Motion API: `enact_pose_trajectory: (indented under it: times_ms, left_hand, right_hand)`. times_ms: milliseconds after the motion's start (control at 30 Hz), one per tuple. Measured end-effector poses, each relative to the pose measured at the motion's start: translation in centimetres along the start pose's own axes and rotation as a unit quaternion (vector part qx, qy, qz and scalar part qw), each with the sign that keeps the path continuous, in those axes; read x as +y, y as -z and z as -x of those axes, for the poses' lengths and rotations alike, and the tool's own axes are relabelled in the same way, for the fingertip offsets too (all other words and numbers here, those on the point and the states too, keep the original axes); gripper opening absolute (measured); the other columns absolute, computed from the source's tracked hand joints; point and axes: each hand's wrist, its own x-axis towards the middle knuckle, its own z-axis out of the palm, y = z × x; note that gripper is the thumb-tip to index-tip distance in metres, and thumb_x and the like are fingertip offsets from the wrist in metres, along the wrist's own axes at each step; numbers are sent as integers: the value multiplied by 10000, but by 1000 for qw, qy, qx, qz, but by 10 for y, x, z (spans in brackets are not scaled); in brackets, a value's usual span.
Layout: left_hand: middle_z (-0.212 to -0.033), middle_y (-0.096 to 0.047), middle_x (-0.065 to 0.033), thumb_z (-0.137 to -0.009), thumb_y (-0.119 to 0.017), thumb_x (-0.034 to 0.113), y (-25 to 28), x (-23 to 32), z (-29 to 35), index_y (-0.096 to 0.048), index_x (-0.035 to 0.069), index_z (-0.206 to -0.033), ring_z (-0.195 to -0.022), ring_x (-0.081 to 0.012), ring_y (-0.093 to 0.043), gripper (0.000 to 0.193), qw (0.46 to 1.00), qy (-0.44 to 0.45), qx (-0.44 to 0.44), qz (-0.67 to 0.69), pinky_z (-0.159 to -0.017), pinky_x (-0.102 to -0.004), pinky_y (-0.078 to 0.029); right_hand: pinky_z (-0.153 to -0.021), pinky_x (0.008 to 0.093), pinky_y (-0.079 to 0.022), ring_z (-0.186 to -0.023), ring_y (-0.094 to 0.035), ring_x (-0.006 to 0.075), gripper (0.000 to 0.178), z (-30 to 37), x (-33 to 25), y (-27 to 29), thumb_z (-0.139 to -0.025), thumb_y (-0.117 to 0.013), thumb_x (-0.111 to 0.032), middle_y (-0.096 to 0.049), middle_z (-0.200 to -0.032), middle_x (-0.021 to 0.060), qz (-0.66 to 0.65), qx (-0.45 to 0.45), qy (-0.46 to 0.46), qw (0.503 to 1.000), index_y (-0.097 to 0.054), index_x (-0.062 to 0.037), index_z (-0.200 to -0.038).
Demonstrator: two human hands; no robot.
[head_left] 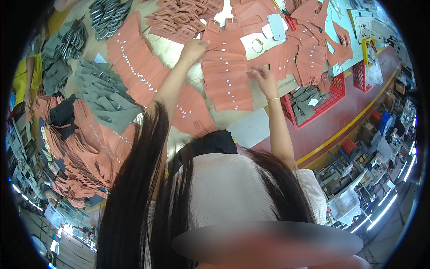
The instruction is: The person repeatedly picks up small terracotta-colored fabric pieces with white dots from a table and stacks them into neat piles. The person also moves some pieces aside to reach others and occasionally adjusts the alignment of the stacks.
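A column of overlapping salmon-brown straps (pixel 228 85), each with a small white tag, lies in front of me on the table. At its upper left edge is my left hand (pixel 192 50), its fingers closed on the edge of a salmon-brown strap. Beside the column's right edge is my right hand (pixel 265 80), palm partly turned up and fingers apart, with nothing plainly in it. Just above the column are salmon straps with square buckles (pixel 231 24). A loose ring-shaped item (pixel 257 45) lies on the table between the pieces.
Another tagged strap row (pixel 139 74) runs down the left, beside grey-green pieces (pixel 101 89) and buckled bundles (pixel 107 18). To the right are red-handled pliers (pixel 290 21), a pale phone-like slab (pixel 276 27) and a red crate (pixel 338 92) holding grey-green pieces. Another person's arm (pixel 29 80) shows far left.
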Motion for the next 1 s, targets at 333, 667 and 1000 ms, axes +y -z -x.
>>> enact_pose_trajectory:
  times_ms: [333, 667, 1000]
  left_hand:
    - [-1017, -595, -168, -777, -637, 531, -39, -41, -9, -481, -79, -1104, -871, -244, -616, 710, 959, 38, 196, 200, -682, -347, -515]
    - [-947, -630, -206, -749, -679, 507, -53, -37, -33, -551, -75, -984, -859, -264, -635, 640, 978, 13, 204, 45, -711, -350, -506]
    - [-1021, -555, -246, -751, -689, 433, -52, -26, -4, -534, -51, -1055, -1018, -355, -530, 593, 975, 1, 218, 43, -884, -402, -432]
  right_hand:
    - [-730, 347, -495, -804, -636, 274, 574, 67, 10, -10, -755, -706, -430, -648, -871, 178, 111, -3, -148, 983, -569, 39, -1056]
    - [-711, 410, -476, -798, -579, 354, 564, 70, 8, -36, -688, -754, -425, -573, -844, 215, 259, 18, -67, 963, -572, 56, -921]
    - [-739, 397, -476, -814, -598, 343, 556, 68, 5, -33, -652, -782, -399, -608, -836, 199, 173, -4, -92, 981, -580, 27, -947]
